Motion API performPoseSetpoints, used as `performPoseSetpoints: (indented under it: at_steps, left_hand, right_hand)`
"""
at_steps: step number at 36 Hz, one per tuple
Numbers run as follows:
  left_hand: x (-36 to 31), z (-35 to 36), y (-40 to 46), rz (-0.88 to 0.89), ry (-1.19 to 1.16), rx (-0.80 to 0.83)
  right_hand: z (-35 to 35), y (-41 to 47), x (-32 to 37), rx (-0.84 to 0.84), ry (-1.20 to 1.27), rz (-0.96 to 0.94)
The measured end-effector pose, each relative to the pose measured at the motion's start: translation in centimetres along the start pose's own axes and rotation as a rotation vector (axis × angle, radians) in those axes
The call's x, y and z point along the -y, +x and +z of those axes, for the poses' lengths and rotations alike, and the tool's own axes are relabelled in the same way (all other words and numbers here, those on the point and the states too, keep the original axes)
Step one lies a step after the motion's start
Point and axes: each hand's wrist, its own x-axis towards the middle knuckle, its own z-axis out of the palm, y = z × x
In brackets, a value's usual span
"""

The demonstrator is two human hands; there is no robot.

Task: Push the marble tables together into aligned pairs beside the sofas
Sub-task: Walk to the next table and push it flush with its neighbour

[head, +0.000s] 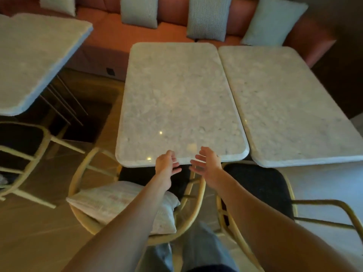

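Note:
Two white marble tables stand side by side in front of a pink sofa (pixel 110 26). The middle table (pixel 176 95) and the right table (pixel 284 99) nearly touch along their long edges, with a thin gap between them. The right table's near edge sits slightly further toward me than the middle one's. My left hand (pixel 167 163) and my right hand (pixel 206 163) hover at the near edge of the middle table, fingers spread, holding nothing. A third marble table (pixel 29 59) stands apart at the left.
Several pale cushions (pixel 208 16) lean on the sofa back. A rattan chair (pixel 198 193) with a white cushion (pixel 121 205) stands right below my arms. Another chair with a dark seat (pixel 261 185) is at the right, and a third chair (pixel 21 146) at the left.

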Motion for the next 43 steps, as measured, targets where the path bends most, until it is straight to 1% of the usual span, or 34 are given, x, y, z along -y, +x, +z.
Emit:
performPoseSetpoints:
  at_steps: [3, 7, 10, 13, 16, 18, 21, 24, 31, 37, 43]
  left_hand:
    - [0.7, -0.3, 2.0, -0.156, -0.107, 0.032]
    - [1.2, -0.6, 5.4, -0.359, -0.308, 0.042]
    - [1.9, -0.3, 7.5, -0.415, -0.404, 0.031]
    - [2.8, 0.9, 9.3, -0.433, -0.427, 0.023]
    - [4.0, 2.2, 10.8, -0.418, -0.452, 0.034]
    - [4.5, 3.0, 11.9, -0.386, -0.469, 0.019]
    - [4.9, 3.3, 13.2, -0.32, -0.557, -0.067]
    - [5.2, 3.0, 13.7, -0.248, -0.635, -0.133]
    - [6.2, 2.0, 13.5, -0.142, -0.625, -0.043]
    - [6.9, 2.2, 14.1, -0.095, -0.586, -0.072]
    - [7.2, 2.2, 14.2, -0.058, -0.572, -0.102]
  right_hand:
    - [-0.4, 1.7, -0.5, -0.031, 0.074, 0.146]
    - [-1.7, 4.8, -0.4, -0.049, 0.196, 0.25]
    - [-2.7, 7.3, -0.3, -0.063, 0.264, 0.305]
    - [-3.2, 9.7, -0.5, -0.111, 0.332, 0.34]
    - [-3.7, 11.8, -0.8, -0.138, 0.377, 0.364]
    - [-4.1, 13.1, -0.9, -0.125, 0.412, 0.364]
    - [-4.7, 14.7, -0.8, -0.117, 0.482, 0.343]
    - [-5.6, 16.0, -0.6, -0.17, 0.537, 0.301]
    - [-6.9, 16.9, -1.5, -0.141, 0.482, 0.251]
    - [-7.9, 16.9, -1.7, -0.086, 0.45, 0.227]
    - [-8.6, 17.0, -2.3, -0.084, 0.419, 0.234]
